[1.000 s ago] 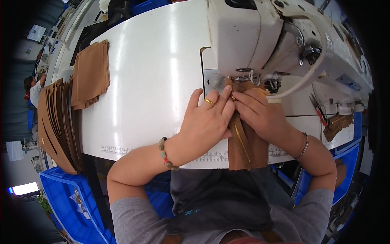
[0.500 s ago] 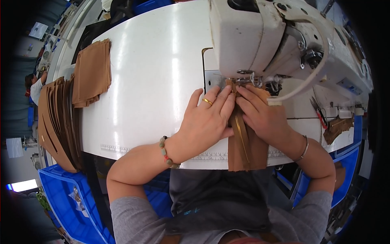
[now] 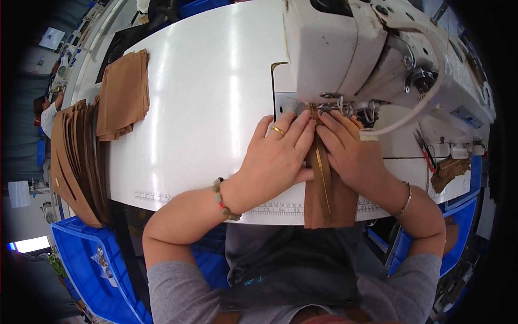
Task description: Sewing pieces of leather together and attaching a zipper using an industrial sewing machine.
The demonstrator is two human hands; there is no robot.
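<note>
A brown fabric piece (image 3: 343, 209) lies under the sewing machine (image 3: 332, 59) and hangs slightly over the table's near edge. Along its length runs a zipper (image 3: 322, 175) with gold teeth on brown tape. My left hand (image 3: 274, 159) rests with fingers stretched out, its fingertips on the cloth just before the needle area and its thumb against the cloth's left edge. My right hand (image 3: 355, 159) lies on the right part of the same cloth, fingers extended toward the machine's foot. Its thumb is hidden. Fingertips and machine head partly cover the spot being sewn.
Brown fabric pieces (image 3: 124, 94) lie stacked at the table's far left, beside a larger leaning pile (image 3: 75, 162). Red-handled snips (image 3: 425, 151) and a brown scrap (image 3: 450, 173) sit to the right. A blue crate (image 3: 97, 270) stands at lower left. Another person works far left.
My hands and the cloth stay by the needle area with little movement. The whole view has shifted slightly, with the machine a touch further right.
</note>
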